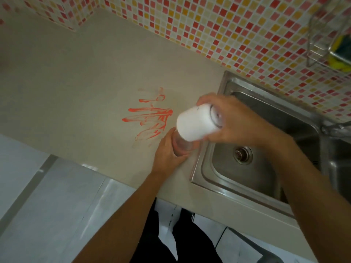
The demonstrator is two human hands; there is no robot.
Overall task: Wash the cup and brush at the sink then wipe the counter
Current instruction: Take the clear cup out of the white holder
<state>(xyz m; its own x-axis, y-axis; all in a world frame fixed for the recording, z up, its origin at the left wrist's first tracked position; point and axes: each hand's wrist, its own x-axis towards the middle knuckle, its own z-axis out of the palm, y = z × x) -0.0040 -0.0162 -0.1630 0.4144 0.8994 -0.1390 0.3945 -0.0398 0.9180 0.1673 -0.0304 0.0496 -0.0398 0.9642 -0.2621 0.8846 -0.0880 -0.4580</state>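
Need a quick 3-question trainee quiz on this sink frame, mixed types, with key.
1. True or false: the red smears lie on the counter beside the sink, not in it.
2. Which hand holds the white cup? A) left B) right C) neither
3. Fill in: the left hand grips a ____ cup below the white one.

Key: 1 true. 2 B: the right hand holds it tilted at the sink's edge. 3 clear.
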